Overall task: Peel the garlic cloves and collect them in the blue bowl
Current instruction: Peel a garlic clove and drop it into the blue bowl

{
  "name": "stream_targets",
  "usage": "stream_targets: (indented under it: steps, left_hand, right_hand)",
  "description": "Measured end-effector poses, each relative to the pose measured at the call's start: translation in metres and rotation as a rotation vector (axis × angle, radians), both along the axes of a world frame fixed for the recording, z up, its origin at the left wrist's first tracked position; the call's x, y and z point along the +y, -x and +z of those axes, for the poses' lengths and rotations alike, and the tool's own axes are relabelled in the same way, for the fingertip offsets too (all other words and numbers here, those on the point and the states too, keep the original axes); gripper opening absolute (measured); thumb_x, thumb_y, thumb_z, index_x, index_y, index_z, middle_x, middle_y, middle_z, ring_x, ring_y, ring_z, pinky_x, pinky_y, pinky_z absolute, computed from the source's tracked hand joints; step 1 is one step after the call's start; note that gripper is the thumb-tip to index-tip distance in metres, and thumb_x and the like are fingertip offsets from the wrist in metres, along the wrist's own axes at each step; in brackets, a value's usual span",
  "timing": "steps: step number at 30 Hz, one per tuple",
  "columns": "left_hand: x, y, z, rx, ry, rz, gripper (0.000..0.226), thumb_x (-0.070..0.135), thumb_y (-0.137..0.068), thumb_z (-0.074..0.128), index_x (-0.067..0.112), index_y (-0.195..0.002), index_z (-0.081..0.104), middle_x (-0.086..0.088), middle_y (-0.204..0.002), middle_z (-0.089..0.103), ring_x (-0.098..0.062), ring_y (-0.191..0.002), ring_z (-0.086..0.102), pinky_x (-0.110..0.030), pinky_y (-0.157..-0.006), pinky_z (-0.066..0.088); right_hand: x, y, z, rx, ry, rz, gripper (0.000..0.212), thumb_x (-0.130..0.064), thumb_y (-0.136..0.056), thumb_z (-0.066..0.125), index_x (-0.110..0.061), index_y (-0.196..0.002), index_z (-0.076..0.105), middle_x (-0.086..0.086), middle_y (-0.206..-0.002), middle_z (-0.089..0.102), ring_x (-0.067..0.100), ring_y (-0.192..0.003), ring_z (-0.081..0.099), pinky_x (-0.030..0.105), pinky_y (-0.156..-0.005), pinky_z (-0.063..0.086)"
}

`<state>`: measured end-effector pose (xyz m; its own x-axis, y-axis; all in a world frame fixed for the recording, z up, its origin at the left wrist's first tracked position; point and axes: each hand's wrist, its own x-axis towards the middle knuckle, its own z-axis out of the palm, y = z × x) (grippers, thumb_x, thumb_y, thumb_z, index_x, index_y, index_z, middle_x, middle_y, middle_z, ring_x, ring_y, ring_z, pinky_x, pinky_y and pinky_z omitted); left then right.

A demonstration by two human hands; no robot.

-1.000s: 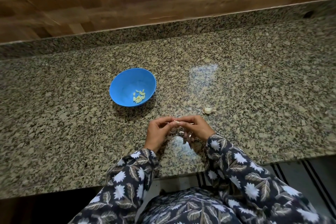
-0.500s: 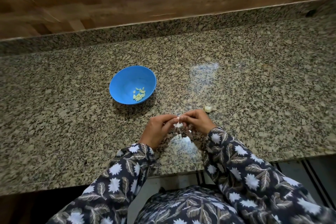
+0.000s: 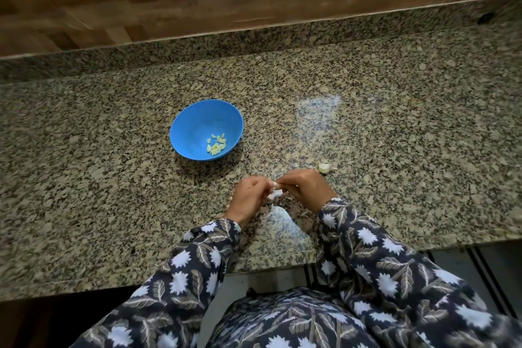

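Left hand (image 3: pixel 248 198) and right hand (image 3: pixel 306 189) pinch one papery garlic clove (image 3: pixel 275 193) above the speckled granite countertop (image 3: pixel 395 135).
Far-left, the round blue bowl (image 3: pixel 195 126) holds pale peeled cloves (image 3: pixel 217 144).

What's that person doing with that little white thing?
A person is peeling garlic. The left hand and right hand both pinch one small white clove over the counter, picking at its skin. The bowl, farther back on the left, holds a little pile of peeled cloves. One more garlic piece lies on the counter beside the right hand.
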<state>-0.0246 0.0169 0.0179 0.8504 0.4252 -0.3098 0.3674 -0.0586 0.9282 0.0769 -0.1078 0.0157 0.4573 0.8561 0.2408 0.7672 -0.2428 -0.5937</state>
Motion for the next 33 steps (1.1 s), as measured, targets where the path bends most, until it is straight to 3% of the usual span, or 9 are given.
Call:
stream_targets:
  steps: [2, 4, 8, 10, 14, 17, 27, 31, 33]
  left_hand:
    - [-0.003, -0.002, 0.001, 0.034, 0.264, 0.070, 0.033, 0.011, -0.095, 0.045, 0.010, -0.064, 0.054, 0.004, -0.052, 0.045, -0.005, -0.040, 0.035, -0.015, -0.039, 0.028]
    - [-0.003, -0.003, 0.001, 0.053, 0.320, 0.063, 0.032, 0.013, -0.096, 0.045, 0.010, -0.065, 0.054, 0.004, -0.052, 0.044, -0.006, -0.040, 0.035, -0.015, -0.038, 0.027]
    - [-0.001, -0.005, -0.002, 0.084, 0.093, -0.021, 0.028, 0.016, -0.097, 0.046, 0.013, -0.071, 0.056, 0.001, -0.059, 0.045, -0.009, -0.048, 0.039, -0.018, -0.042, 0.035]
    - [0.001, -0.005, -0.003, 0.085, -0.077, -0.090, 0.027, 0.018, -0.098, 0.046, 0.014, -0.074, 0.058, 0.000, -0.061, 0.046, -0.009, -0.051, 0.040, -0.018, -0.044, 0.035]
    - [0.003, -0.003, -0.006, 0.072, -0.320, -0.204, 0.025, 0.021, -0.098, 0.045, 0.014, -0.079, 0.060, 0.002, -0.062, 0.047, -0.009, -0.053, 0.038, -0.023, -0.049, 0.029]
    - [0.003, -0.004, -0.005, 0.099, -0.462, -0.273, 0.023, 0.022, -0.099, 0.044, 0.017, -0.081, 0.057, 0.008, -0.066, 0.049, -0.004, -0.058, 0.042, -0.016, -0.050, 0.030]
    - [0.008, 0.000, -0.007, -0.036, -0.363, -0.307, 0.024, 0.012, -0.097, 0.048, 0.014, -0.076, 0.057, 0.003, -0.060, 0.044, -0.008, -0.054, 0.037, -0.019, -0.051, 0.028]
    - [0.008, 0.002, -0.012, -0.047, -0.355, -0.308, 0.024, 0.012, -0.097, 0.049, -0.001, -0.082, 0.062, -0.018, -0.069, 0.054, -0.013, -0.062, 0.043, -0.025, -0.057, 0.032]
    - [0.009, 0.002, -0.015, -0.041, -0.317, -0.273, 0.021, 0.014, -0.095, 0.052, 0.005, -0.083, 0.066, -0.011, -0.071, 0.058, -0.012, -0.063, 0.049, -0.025, -0.060, 0.038]
  right_hand:
    - [0.000, 0.002, -0.003, -0.059, -0.051, -0.007, 0.034, -0.028, -0.085, 0.047, -0.006, -0.082, 0.072, 0.005, -0.065, 0.069, 0.012, -0.052, 0.063, 0.015, -0.057, 0.050]
    - [0.000, 0.004, -0.003, 0.051, 0.000, -0.057, 0.029, -0.023, -0.088, 0.050, -0.005, -0.095, 0.070, 0.009, -0.077, 0.071, 0.017, -0.064, 0.066, 0.020, -0.065, 0.053]
    - [-0.001, 0.006, -0.003, 0.328, 0.133, -0.125, 0.025, -0.019, -0.093, 0.052, -0.007, -0.110, 0.065, 0.011, -0.095, 0.068, 0.022, -0.080, 0.061, 0.023, -0.074, 0.048]
    - [-0.002, 0.006, -0.001, 0.394, 0.136, -0.127, 0.023, -0.021, -0.092, 0.052, -0.008, -0.105, 0.067, 0.009, -0.087, 0.068, 0.022, -0.074, 0.058, 0.027, -0.069, 0.047]
    - [-0.006, 0.001, 0.002, 0.521, 0.140, -0.130, 0.019, -0.019, -0.090, 0.056, -0.009, -0.097, 0.071, -0.009, -0.060, 0.056, 0.000, -0.046, 0.041, 0.012, -0.046, 0.033]
    - [-0.007, -0.001, 0.003, 0.516, 0.190, -0.114, 0.020, -0.018, -0.090, 0.057, -0.004, -0.092, 0.071, -0.005, -0.056, 0.055, 0.000, -0.038, 0.041, 0.010, -0.040, 0.031]
    - [-0.008, -0.008, 0.003, 0.810, 0.113, -0.055, 0.020, -0.005, -0.089, 0.055, -0.005, -0.075, 0.070, 0.008, -0.064, 0.066, 0.010, -0.046, 0.055, 0.016, -0.042, 0.043]
    - [-0.010, -0.006, 0.000, 0.914, 0.017, -0.023, 0.026, 0.003, -0.089, 0.051, -0.002, -0.070, 0.068, 0.008, -0.065, 0.066, 0.008, -0.051, 0.060, 0.018, -0.050, 0.049]
    - [-0.010, -0.003, -0.003, 0.917, -0.017, -0.080, 0.022, 0.000, -0.089, 0.053, 0.000, -0.073, 0.069, 0.009, -0.066, 0.066, 0.009, -0.050, 0.060, 0.019, -0.052, 0.050]
